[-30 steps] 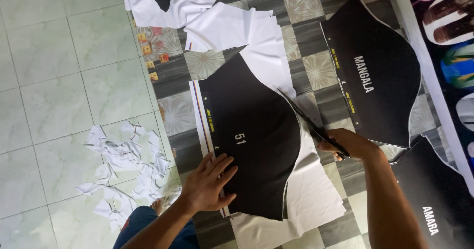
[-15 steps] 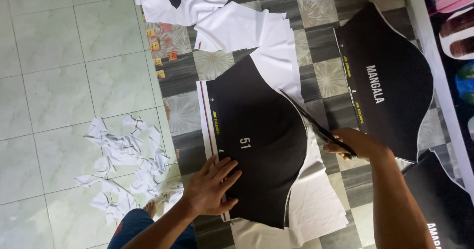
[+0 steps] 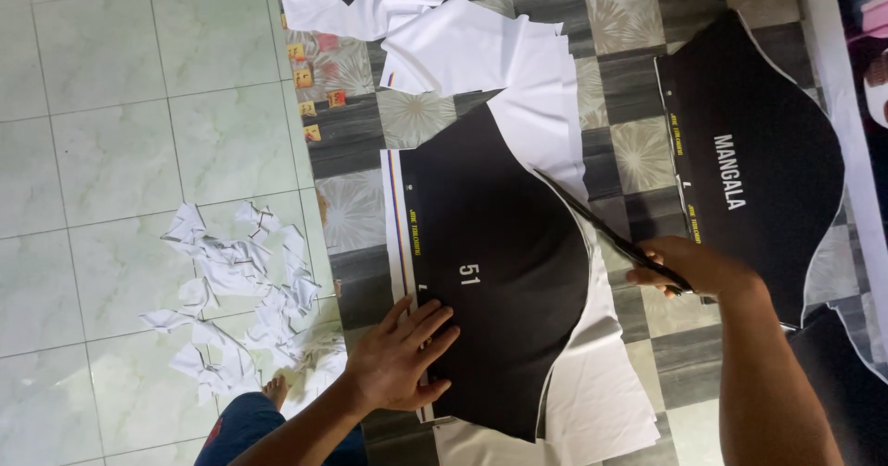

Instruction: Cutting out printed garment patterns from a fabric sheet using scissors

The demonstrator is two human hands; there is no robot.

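Note:
A black printed fabric panel [image 3: 504, 244] with white lettering and a white border lies flat on a checkered mat [image 3: 356, 133]. My left hand [image 3: 400, 355] presses flat on its near corner, fingers spread. My right hand [image 3: 696, 264] grips dark scissors [image 3: 601, 230], whose blades run along the curved right edge of the panel where black meets white fabric [image 3: 592, 387]. A second cut black panel [image 3: 749, 152] with white lettering lies to the right, beside my right hand.
White fabric pieces [image 3: 472, 45] are piled at the top of the mat. A heap of white offcuts [image 3: 236, 290] lies on the pale tiled floor [image 3: 111, 105] to the left. My bare foot and blue trouser leg [image 3: 245, 420] are at the bottom.
The view has shifted slightly. My right hand with the scissors has moved a little along the panel's curved edge. My left hand stays pressed on the panel.

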